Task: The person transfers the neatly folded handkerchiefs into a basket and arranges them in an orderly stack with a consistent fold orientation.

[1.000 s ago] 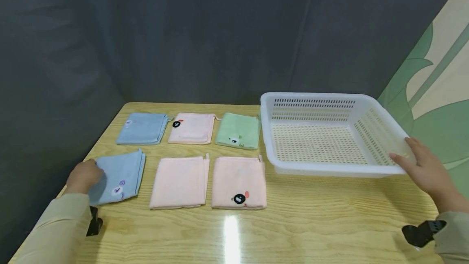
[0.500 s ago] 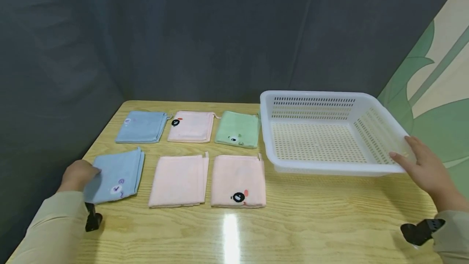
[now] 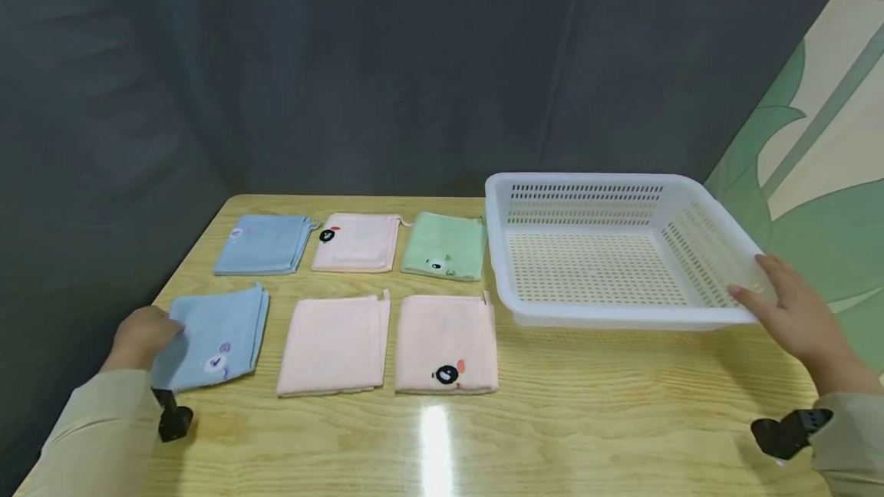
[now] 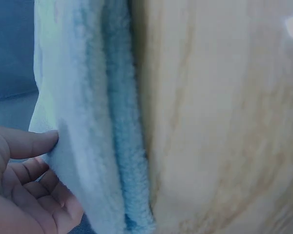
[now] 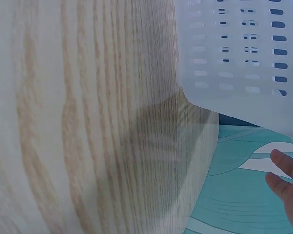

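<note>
My left hand (image 3: 140, 337) is at the left edge of a folded light-blue towel (image 3: 217, 336) with a small embroidered bear face. In the left wrist view, its thumb lies on top of the towel (image 4: 83, 146) and the curled fingers are below, pinching the edge. On the right, my right hand (image 3: 794, 313) is at the near right corner of a white plastic basket (image 3: 587, 317), thumb over the rim and fingers along the outer side. The right wrist view shows two fingers (image 5: 283, 180) outside the basket wall (image 5: 234, 92). The basket holds nothing.
Behind lie a folded blue towel (image 3: 265, 244), a pink towel (image 3: 359, 244) and a green towel (image 3: 442, 240). Two more pink towels, a left one (image 3: 331, 347) and a right one (image 3: 449, 336), lie in front on the wooden table (image 3: 587, 413). A dark curtain (image 3: 380, 67) hangs behind.
My left hand has shifted slightly left at the blue towel's edge, and the towel has moved a little left. My right hand stays at the basket; the head view has shifted slightly.
</note>
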Action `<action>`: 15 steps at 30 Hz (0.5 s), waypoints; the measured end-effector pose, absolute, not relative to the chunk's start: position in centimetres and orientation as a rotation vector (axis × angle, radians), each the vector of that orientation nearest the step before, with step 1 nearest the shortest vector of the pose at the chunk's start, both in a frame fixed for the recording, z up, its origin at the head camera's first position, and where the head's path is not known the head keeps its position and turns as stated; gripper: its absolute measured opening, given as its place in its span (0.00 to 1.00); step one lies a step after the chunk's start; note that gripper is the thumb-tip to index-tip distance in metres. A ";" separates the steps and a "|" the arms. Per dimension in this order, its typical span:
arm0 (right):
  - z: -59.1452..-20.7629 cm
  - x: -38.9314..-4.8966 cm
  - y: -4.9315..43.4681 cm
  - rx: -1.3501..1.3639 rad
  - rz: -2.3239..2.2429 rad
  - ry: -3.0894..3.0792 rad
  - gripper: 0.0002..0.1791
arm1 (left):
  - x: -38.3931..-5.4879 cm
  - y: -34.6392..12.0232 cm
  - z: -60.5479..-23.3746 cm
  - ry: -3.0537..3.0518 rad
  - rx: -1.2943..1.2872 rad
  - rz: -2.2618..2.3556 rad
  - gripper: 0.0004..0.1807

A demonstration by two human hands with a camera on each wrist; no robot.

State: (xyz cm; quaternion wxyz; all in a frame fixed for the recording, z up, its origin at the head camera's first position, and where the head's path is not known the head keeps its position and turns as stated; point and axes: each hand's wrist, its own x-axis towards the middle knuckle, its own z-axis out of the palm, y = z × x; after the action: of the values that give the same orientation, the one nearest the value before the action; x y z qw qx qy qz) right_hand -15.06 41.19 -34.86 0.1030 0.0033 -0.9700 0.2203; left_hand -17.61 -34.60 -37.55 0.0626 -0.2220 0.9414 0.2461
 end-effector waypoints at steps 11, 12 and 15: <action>-35.0 -14.9 41.3 -0.003 0.645 -2.861 0.37 | -18.6 -36.6 -38.7 2.655 -0.693 1.070 0.28; -35.0 -14.9 41.3 -0.005 0.644 -2.862 0.37 | -18.7 -36.6 -38.6 2.655 -0.676 1.062 0.29; -34.9 -14.9 41.3 -0.006 0.646 -2.858 0.37 | -18.6 -36.4 -38.0 2.653 -0.632 1.091 0.30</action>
State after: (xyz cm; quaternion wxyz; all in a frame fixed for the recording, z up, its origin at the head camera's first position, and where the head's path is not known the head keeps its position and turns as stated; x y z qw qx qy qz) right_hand -14.86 41.30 -34.93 0.1058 -0.0022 -0.9699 0.2191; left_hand -18.59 -36.36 -38.01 0.1020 -0.2140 0.8985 0.3694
